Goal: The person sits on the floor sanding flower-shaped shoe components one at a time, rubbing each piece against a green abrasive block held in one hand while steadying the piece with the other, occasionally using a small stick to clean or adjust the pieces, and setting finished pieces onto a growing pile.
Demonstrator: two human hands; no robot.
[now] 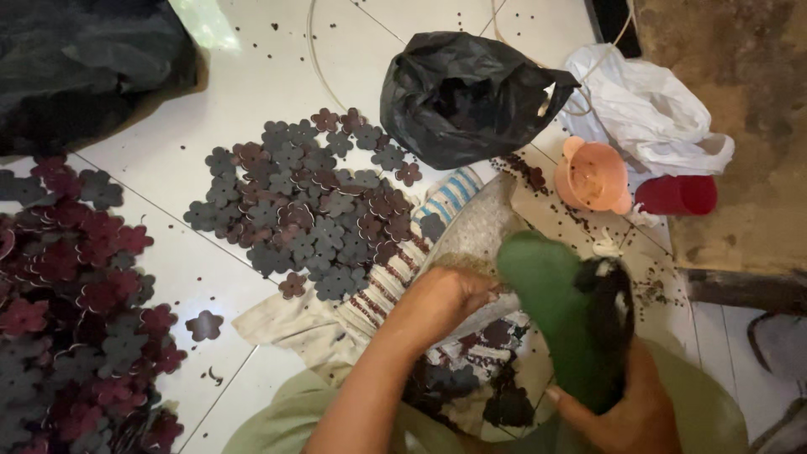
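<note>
Left hand [441,298]: curled, fingers pressed onto grey sack [479,231] rim, centre near.
Right hand [626,412]: wrapped around green cup [559,311], near right.
Flower cutouts [311,206]: heaped far left.

Left hand [441,298] fingers curled, gripping; right hand [626,412] clasped, palm up.

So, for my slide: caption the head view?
Right hand grips a green block; left hand beside it.
</note>
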